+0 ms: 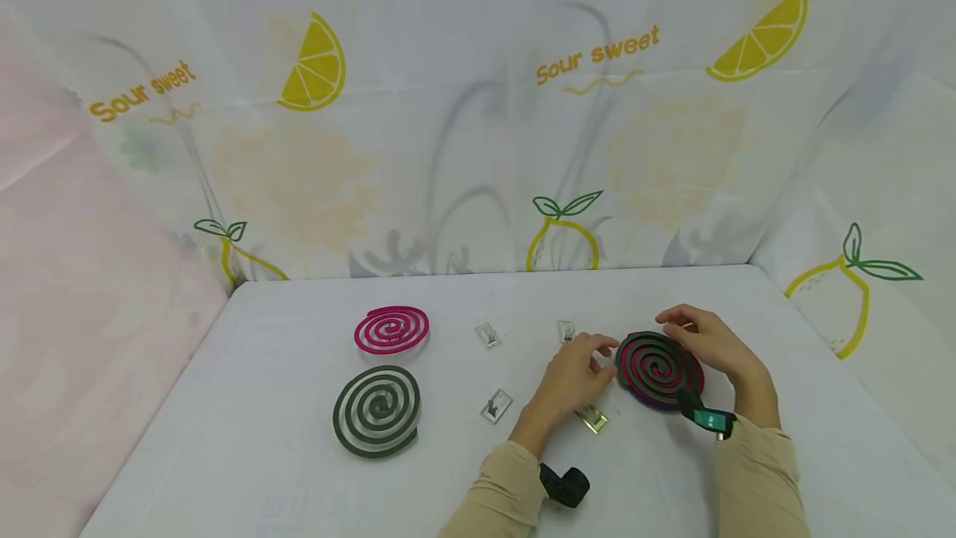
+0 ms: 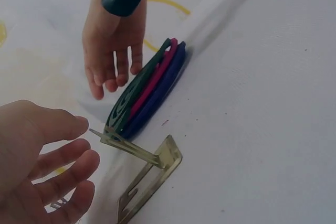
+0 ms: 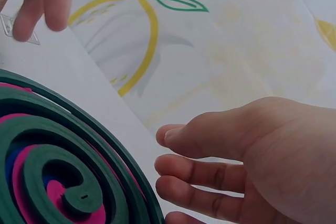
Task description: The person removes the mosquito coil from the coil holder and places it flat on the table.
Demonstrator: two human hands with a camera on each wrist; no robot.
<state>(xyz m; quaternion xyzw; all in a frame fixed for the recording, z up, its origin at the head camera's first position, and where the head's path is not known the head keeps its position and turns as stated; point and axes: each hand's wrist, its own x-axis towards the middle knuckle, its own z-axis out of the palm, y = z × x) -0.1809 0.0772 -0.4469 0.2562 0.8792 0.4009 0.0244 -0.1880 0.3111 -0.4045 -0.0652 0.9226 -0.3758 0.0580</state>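
Observation:
A stack of mosquito coils (image 1: 656, 372) lies at the right of the table: dark green on top, pink under it, blue at the bottom. In the left wrist view the stack's layered edge (image 2: 152, 82) shows. Just left of it my left hand (image 1: 575, 376) hovers with fingers loosely bent and nothing in them. My right hand (image 1: 705, 343) is at the stack's upper right edge; in the right wrist view its relaxed fingers (image 3: 210, 177) are beside the coils, holding nothing. A gold metal coil stand (image 1: 593, 419) sits below my left hand, its upright prong raised in the left wrist view.
At the left lie a pink coil (image 1: 392, 330) and a dark green coil (image 1: 377, 412). Silver coil stands, one at the back middle (image 1: 487, 335), one nearer (image 1: 496, 406) and another behind my left hand (image 1: 566, 331), are on the white table. A lemon-print cloth (image 1: 448, 148) hangs behind.

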